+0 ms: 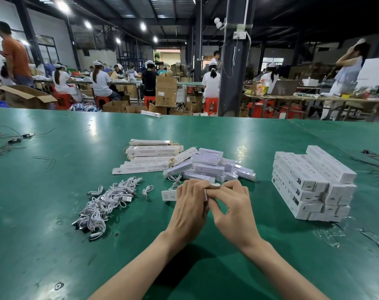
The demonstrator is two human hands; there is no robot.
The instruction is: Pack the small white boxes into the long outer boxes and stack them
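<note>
Both hands meet over one long outer box [169,195] at the table's middle. My left hand [190,204] grips its body, and the box's white left end sticks out past the fingers. My right hand [229,204] pinches the flap at the box's right end. Just behind the hands lies a loose heap of small white boxes [208,165]. Flat, unfilled outer boxes [150,155] lie in a pile to the heap's left. A neat stack of packed outer boxes [312,185] stands at the right.
A tangle of white cables [107,202] lies left of my hands on the green table [54,234]. Dark wires [11,139] sit at the far left edge, more at the far right [377,161]. Seated workers, cartons and red stools fill the hall behind.
</note>
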